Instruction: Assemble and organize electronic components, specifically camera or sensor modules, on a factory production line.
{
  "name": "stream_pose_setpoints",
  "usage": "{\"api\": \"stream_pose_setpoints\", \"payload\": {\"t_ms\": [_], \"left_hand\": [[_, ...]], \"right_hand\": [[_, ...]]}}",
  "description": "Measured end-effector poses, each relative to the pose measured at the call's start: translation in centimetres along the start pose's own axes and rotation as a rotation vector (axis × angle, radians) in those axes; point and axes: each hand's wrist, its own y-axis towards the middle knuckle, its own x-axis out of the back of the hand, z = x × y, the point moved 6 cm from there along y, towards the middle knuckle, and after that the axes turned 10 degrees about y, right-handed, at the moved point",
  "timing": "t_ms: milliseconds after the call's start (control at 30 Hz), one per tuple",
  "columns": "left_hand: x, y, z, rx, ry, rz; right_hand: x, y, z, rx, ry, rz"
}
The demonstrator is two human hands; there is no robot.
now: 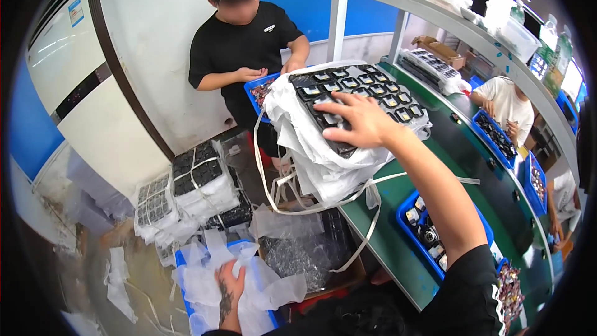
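Nearest, left hand (231, 286) presses flat on white wrapping (261, 286) (fingers spread, gripping nothing); right hand (360, 121), grip open, steadies the far parts tray (367, 87) on the worktop (398, 236).

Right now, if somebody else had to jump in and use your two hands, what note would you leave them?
Right hand: open, fingers spread flat on the top black tray of small parts, which sits in opened white wrapping at the end of the green table.
Left hand: down low, pressing on loose white wrapping sheets in a blue bin on the floor.
Done: this stack is on the table, wrapping open, white straps hanging loose.
Left: more wrapped, strapped tray bundles sit on the floor by the wall, unopened.
A blue bin of parts sits under the right forearm.
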Motion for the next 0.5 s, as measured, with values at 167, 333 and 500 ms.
{"api": "stream_pose_setpoints", "payload": {"t_ms": [167,333,500], "left_hand": [[11.9,6.5,-20.6,-0.450,-0.314,-0.390],[19.2,16.0,-37.2,-0.844,-0.491,-0.471],[16.2,28.6,-44.5,-0.852,-0.341,-0.324]], "right_hand": [[0.8,1.4,0.2,0.123,0.030,-0.098],[1.1,1.1,-2.7,0.096,0.136,-0.147],[0.9,2.2,-1.3,0.125,0.082,-0.178]]}}
